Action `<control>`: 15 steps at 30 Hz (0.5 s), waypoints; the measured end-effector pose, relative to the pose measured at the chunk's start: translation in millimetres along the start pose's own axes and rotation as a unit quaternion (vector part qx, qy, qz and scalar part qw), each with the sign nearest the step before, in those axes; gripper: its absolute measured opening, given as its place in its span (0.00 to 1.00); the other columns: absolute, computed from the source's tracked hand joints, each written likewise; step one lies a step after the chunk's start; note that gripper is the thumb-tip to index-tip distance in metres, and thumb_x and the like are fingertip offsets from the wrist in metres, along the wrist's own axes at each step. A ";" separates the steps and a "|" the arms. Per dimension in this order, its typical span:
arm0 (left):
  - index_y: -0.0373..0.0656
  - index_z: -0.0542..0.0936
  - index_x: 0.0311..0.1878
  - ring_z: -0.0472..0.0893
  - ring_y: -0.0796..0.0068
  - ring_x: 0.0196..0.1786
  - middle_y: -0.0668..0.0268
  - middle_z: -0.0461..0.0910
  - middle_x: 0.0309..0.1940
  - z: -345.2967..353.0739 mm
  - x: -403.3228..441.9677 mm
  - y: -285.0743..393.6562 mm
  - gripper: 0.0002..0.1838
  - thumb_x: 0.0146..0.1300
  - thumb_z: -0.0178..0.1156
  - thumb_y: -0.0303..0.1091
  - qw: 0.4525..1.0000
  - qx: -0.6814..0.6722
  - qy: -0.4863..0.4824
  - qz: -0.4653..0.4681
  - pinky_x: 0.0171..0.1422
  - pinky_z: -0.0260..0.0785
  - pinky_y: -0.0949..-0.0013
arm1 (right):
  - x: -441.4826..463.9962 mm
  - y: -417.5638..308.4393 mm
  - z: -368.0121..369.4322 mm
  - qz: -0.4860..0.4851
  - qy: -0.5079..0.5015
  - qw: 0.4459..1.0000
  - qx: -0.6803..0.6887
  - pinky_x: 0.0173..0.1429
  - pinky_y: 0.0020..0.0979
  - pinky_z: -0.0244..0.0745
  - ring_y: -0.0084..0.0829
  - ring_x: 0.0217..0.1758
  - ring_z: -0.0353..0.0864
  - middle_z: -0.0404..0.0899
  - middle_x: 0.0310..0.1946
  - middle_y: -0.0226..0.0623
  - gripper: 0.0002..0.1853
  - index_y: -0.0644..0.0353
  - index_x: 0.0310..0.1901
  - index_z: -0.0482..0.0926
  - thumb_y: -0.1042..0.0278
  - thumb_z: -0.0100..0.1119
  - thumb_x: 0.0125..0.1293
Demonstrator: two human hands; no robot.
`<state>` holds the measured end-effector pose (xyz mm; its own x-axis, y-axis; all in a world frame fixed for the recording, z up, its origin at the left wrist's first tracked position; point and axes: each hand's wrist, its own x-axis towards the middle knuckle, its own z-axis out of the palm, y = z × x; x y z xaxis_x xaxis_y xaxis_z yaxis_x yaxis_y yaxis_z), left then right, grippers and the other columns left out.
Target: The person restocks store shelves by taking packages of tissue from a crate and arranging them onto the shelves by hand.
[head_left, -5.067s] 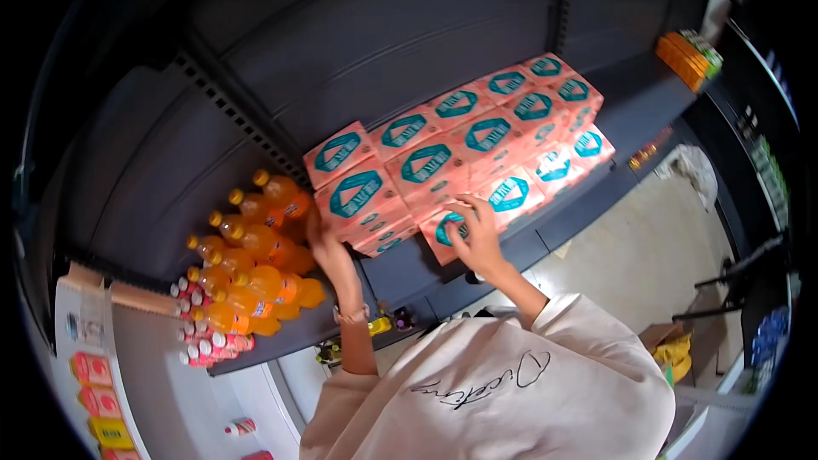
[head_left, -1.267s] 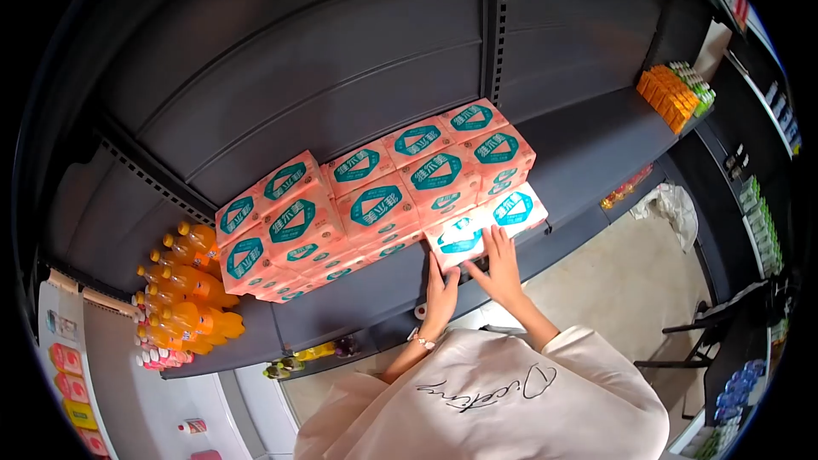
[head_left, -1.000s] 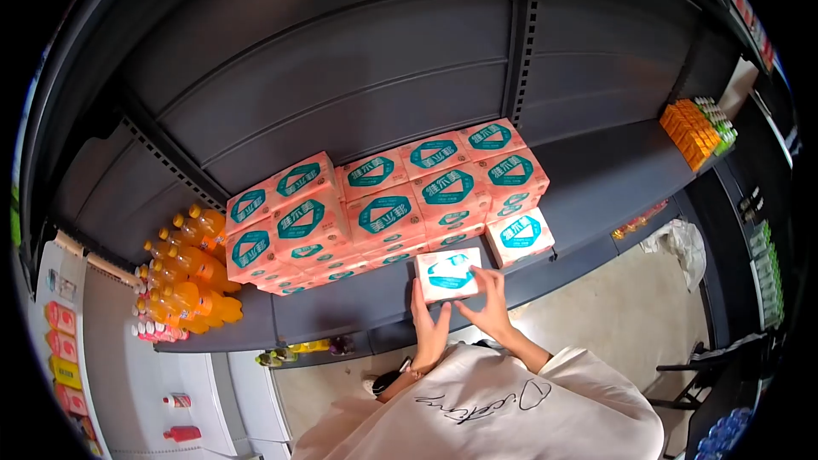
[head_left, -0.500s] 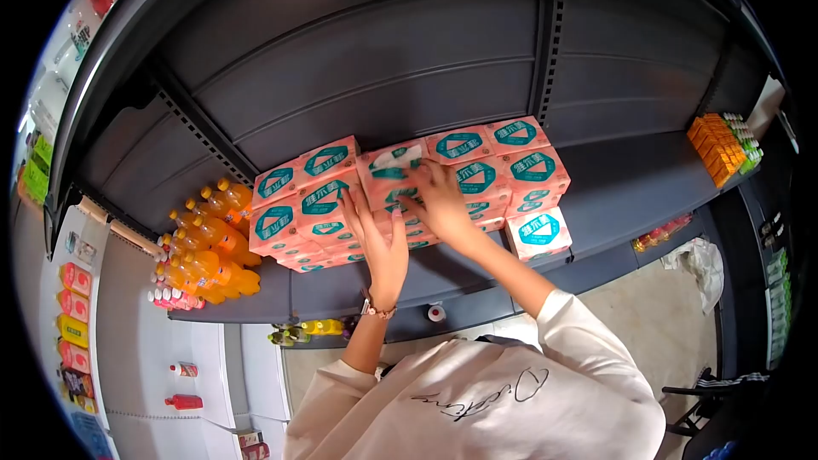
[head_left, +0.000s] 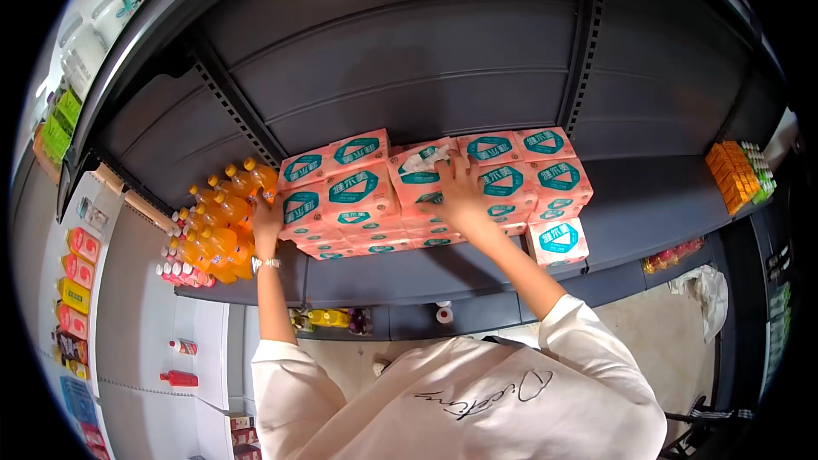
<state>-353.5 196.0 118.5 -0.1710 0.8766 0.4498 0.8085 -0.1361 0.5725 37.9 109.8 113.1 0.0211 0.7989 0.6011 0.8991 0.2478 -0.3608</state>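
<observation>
Pink packs with teal labels, seemingly tissue packs [head_left: 352, 187], stand stacked in rows on a dark grey shelf. My right hand [head_left: 462, 196] lies over a middle pack [head_left: 409, 183], its fingers apart on the top and front. A crumpled white patch [head_left: 426, 158] shows on that pack's top beside my fingertips. My left hand [head_left: 267, 220] is at the stack's left end, stretched out along the side of the end pack, between it and the orange drink bottles [head_left: 223, 226]. Part of its fingers is hard to make out.
A lone pink pack [head_left: 558, 241] sits at the shelf's front right. Orange cartons [head_left: 727, 177] stand at the far right end. Yellow bottles [head_left: 329, 318] lie on a lower level. A side shelf with colourful packets [head_left: 75, 294] rises at the left. A white plastic bag [head_left: 704, 298] lies on the floor.
My left hand has moved left from the top of the packs to the stack's left end. My right hand stays at the middle pack. The view has shifted slightly.
</observation>
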 end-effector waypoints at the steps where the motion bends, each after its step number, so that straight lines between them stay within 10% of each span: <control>1: 0.32 0.69 0.61 0.73 0.41 0.60 0.40 0.75 0.55 0.2 6.7 -3.4 0.31 0.64 0.55 0.48 0.999 -0.009 -0.038 -0.022 0.64 0.64 0.57 | 1.8 -3.0 -0.1 -0.004 0.003 1.000 -0.023 0.58 0.53 0.67 0.59 0.62 0.58 0.59 0.59 0.43 0.42 0.57 0.55 0.68 0.55 0.80 0.36; 7: 0.32 0.69 0.63 0.79 0.72 0.51 0.58 0.79 0.50 21.4 40.4 -29.5 0.32 0.66 0.58 0.48 0.962 -0.156 -0.203 -0.092 0.57 0.70 0.73 | 6.4 18.7 10.0 -0.010 0.013 0.997 0.082 0.55 0.50 0.61 0.50 0.53 0.61 0.65 0.46 0.36 0.37 0.57 0.44 0.69 0.53 0.81 0.34; 15: 0.39 0.68 0.66 0.79 0.74 0.52 0.63 0.77 0.56 -4.8 26.0 19.6 0.25 0.68 0.57 0.35 0.875 -0.368 -0.247 -0.197 0.56 0.73 0.74 | 27.2 52.8 -2.0 -0.005 0.026 0.996 0.087 0.58 0.47 0.56 0.42 0.53 0.66 0.71 0.44 0.35 0.34 0.57 0.46 0.71 0.53 0.79 0.38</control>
<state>-344.8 213.9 144.7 0.0559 0.9902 -0.1281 0.1299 0.1200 0.9842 86.8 143.5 111.8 0.0391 0.7681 0.6391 0.8101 0.3500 -0.4703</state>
